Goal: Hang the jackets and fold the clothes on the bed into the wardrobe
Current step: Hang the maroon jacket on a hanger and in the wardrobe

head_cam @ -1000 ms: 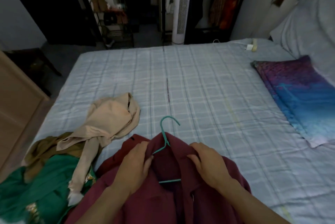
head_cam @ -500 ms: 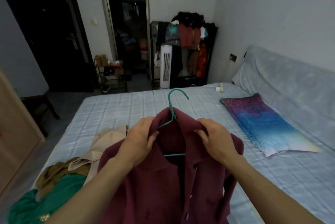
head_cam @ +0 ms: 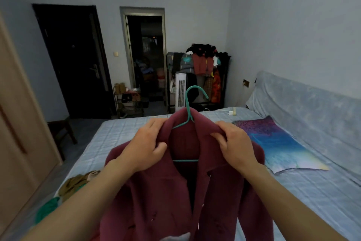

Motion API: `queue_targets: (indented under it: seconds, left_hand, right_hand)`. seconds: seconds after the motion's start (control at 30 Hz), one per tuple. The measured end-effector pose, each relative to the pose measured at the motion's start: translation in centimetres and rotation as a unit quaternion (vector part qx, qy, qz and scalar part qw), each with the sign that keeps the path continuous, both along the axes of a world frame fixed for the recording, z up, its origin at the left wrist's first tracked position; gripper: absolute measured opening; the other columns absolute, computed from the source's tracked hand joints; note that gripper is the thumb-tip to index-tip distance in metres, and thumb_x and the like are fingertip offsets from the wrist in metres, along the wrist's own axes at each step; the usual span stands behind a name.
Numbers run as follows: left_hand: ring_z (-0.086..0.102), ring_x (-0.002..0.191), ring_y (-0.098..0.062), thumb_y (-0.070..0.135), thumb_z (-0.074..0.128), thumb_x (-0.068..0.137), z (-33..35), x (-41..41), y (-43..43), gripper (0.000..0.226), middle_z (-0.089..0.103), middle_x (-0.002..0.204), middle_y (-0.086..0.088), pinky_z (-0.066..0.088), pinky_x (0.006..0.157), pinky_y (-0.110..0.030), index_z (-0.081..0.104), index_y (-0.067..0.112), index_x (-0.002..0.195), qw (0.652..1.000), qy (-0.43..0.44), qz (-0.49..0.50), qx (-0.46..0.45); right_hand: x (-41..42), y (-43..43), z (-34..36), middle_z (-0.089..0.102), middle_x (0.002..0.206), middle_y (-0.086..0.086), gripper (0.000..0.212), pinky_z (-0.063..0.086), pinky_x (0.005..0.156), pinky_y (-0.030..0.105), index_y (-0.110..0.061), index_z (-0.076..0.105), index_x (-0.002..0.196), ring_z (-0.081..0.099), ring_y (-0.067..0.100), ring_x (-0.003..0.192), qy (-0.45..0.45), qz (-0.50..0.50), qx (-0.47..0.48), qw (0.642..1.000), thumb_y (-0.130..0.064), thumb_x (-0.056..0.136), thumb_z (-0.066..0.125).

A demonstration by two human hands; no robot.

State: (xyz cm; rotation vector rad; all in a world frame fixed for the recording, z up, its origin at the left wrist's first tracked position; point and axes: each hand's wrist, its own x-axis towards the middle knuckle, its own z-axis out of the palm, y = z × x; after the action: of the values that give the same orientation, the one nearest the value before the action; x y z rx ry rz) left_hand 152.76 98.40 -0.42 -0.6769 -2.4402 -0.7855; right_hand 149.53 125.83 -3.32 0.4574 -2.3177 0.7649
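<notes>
1. The maroon cloth jacket [head_cam: 162, 192] on its teal wire hanger [head_cam: 189, 108] has risen from the bed [head_cam: 293, 201] to frame centre.
2. Left hand [head_cam: 145, 148] and right hand [head_cam: 234, 147] each grip a collar side, fingers curled.

We hold the maroon jacket [head_cam: 160, 192] up over the bed [head_cam: 293, 197] on its green hanger [head_cam: 188, 111] — our left hand [head_cam: 145, 146] and right hand [head_cam: 233, 146] grip the collar.
</notes>
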Motion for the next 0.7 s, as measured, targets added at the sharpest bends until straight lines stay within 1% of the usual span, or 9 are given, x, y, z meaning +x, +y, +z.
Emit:
queue_targets:
  seconds: [0.03,0.1,0.2,0.27,0.33,0.37,0.47,0.6,0.7]
  left_hand:
    - [0.052,0.110,-0.004,0.012,0.054,0.072,0.2,1.4,0.4,0.066,0.055,0.122,0.009,0.031,0.095,-0.004,0.049,0.024,0.136,1.000,0.000,0.001,-0.002]
    - [0.051,0.113,-0.005,0.004,0.057,0.069,0.4,3.7,1.1,0.071,0.056,0.125,0.007,0.029,0.098,-0.004,0.049,0.021,0.137,1.000,0.007,0.004,-0.008]
    - [0.051,0.120,-0.009,-0.001,0.061,0.070,0.6,6.7,1.3,0.070,0.057,0.130,0.002,0.032,0.105,-0.012,0.051,0.017,0.138,0.999,0.019,0.020,-0.028]
    - [0.053,0.118,-0.013,0.002,0.066,0.076,0.9,8.4,0.9,0.063,0.060,0.128,0.001,0.037,0.106,-0.022,0.053,0.016,0.136,0.998,0.032,0.039,-0.046]
    - [0.055,0.111,-0.014,0.004,0.067,0.083,1.4,9.9,0.4,0.055,0.061,0.121,0.002,0.038,0.100,-0.021,0.055,0.018,0.135,0.997,0.041,0.047,-0.055]
    - [0.056,0.107,-0.014,0.006,0.065,0.087,1.7,10.6,0.1,0.051,0.060,0.117,0.003,0.040,0.097,-0.021,0.055,0.020,0.135,0.996,0.045,0.045,-0.056]
    - [0.058,0.097,-0.016,0.018,0.057,0.094,2.9,12.5,-0.8,0.042,0.058,0.107,0.001,0.047,0.089,-0.032,0.054,0.022,0.136,0.995,0.069,0.047,-0.057]
    - [0.059,0.100,-0.016,0.022,0.053,0.096,4.8,14.8,-2.4,0.039,0.059,0.111,0.001,0.048,0.090,-0.032,0.055,0.018,0.135,0.991,0.115,0.046,-0.055]
    - [0.061,0.102,-0.015,0.020,0.055,0.095,5.9,16.7,-4.2,0.037,0.063,0.113,-0.001,0.048,0.092,-0.028,0.058,0.014,0.132,0.987,0.145,0.046,-0.048]
  right_hand:
    - [1.1,0.4,-0.1,0.063,0.086,-0.007,0.015,0.050,0.071,0.038,-0.026,0.064,0.103,0.058,0.014,0.077,0.005,0.005,-0.006,1.000,-0.035,0.092,0.062]
    - [3.1,1.2,-0.1,0.063,0.086,-0.009,0.014,0.050,0.070,0.037,-0.026,0.064,0.102,0.058,0.012,0.077,0.013,0.014,-0.022,1.000,-0.036,0.093,0.062]
    - [5.9,1.9,-0.2,0.065,0.090,-0.008,0.016,0.050,0.073,0.037,-0.026,0.065,0.104,0.060,0.014,0.079,0.012,0.033,-0.046,0.998,-0.035,0.093,0.061]
    - [7.4,2.0,-0.1,0.067,0.090,-0.007,0.016,0.051,0.075,0.037,-0.024,0.066,0.105,0.061,0.013,0.081,0.014,0.044,-0.062,0.997,-0.033,0.093,0.062]
    - [8.6,1.8,0.5,0.067,0.090,-0.007,0.015,0.049,0.075,0.035,-0.022,0.066,0.105,0.061,0.013,0.080,0.028,0.048,-0.070,0.996,-0.030,0.092,0.063]
    - [9.2,1.7,1.0,0.067,0.090,-0.008,0.015,0.048,0.075,0.034,-0.022,0.067,0.105,0.061,0.013,0.081,0.035,0.051,-0.072,0.995,-0.030,0.093,0.063]
    - [10.7,1.0,2.8,0.068,0.091,-0.008,0.014,0.048,0.076,0.035,-0.024,0.067,0.106,0.061,0.013,0.083,0.055,0.063,-0.074,0.994,-0.029,0.093,0.064]
    - [12.1,-0.8,5.2,0.067,0.090,-0.008,0.014,0.049,0.074,0.037,-0.025,0.066,0.105,0.060,0.012,0.080,0.069,0.077,-0.066,0.992,-0.031,0.092,0.065]
    - [13.2,-2.4,6.8,0.066,0.093,-0.008,0.016,0.051,0.076,0.035,-0.023,0.064,0.108,0.062,0.009,0.083,0.053,0.127,-0.050,0.989,-0.029,0.093,0.065]
